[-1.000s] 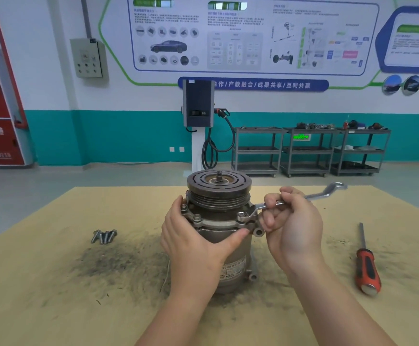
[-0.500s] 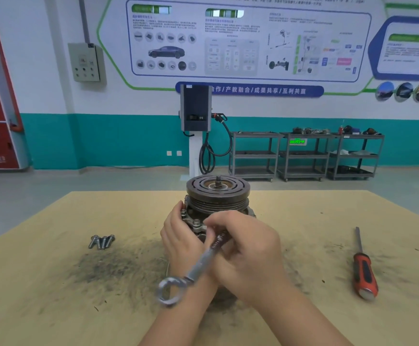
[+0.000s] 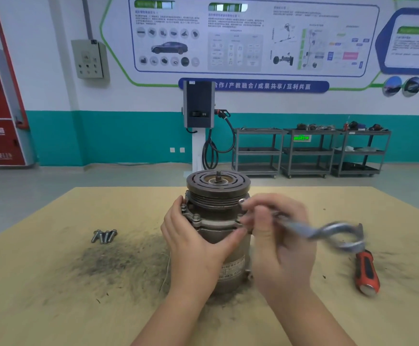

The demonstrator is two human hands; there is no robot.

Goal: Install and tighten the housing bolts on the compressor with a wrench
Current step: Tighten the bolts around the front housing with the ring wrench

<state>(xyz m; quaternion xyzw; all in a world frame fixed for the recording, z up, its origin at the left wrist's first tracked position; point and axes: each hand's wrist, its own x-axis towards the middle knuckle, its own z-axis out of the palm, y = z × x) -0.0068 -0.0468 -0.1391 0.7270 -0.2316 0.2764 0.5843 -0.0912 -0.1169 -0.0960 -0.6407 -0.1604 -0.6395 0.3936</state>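
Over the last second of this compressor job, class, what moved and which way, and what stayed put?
The right hand swung the wrench round the flange: its handle pointed right, then toward the person at lower left, and now points right again, blurred with motion. Nothing was taken up or let go. The left hand stayed on the compressor; the loose bolts and the screwdriver lay where they were.

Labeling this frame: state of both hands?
Left hand: open, steadying the compressor.
Right hand: gripping the wrench, motion-blurred.
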